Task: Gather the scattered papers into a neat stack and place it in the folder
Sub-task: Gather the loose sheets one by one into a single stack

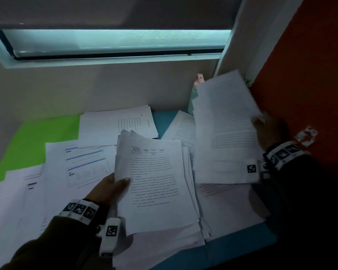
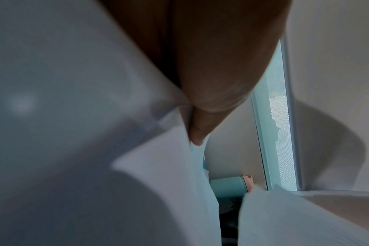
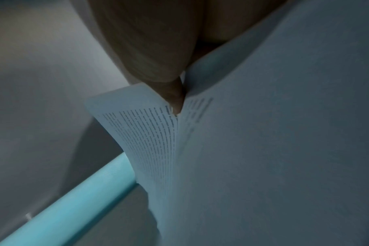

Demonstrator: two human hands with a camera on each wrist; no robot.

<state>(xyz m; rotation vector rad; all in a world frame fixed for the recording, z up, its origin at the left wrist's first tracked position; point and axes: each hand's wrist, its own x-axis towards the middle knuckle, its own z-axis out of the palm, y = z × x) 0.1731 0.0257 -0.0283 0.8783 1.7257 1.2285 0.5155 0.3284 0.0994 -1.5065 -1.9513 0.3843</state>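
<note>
Left hand (image 1: 107,189) pinches stack (image 1: 156,184) | right hand (image 1: 269,131) pinches lifted sheets (image 1: 224,129), beside stack | loose papers (image 1: 86,162) cover desk | folder not identifiable | judged midway: gathering unfinished, squaring and filing left

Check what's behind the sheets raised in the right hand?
Behind the raised sheets held by the right hand: a teal bottle with pink cap, against the wall. Its lower body is covered by paper.

Teal bottle (image 2: 228,186) with pink cap, window (image 1: 113,43), orange wall (image 1: 310,75)
</note>
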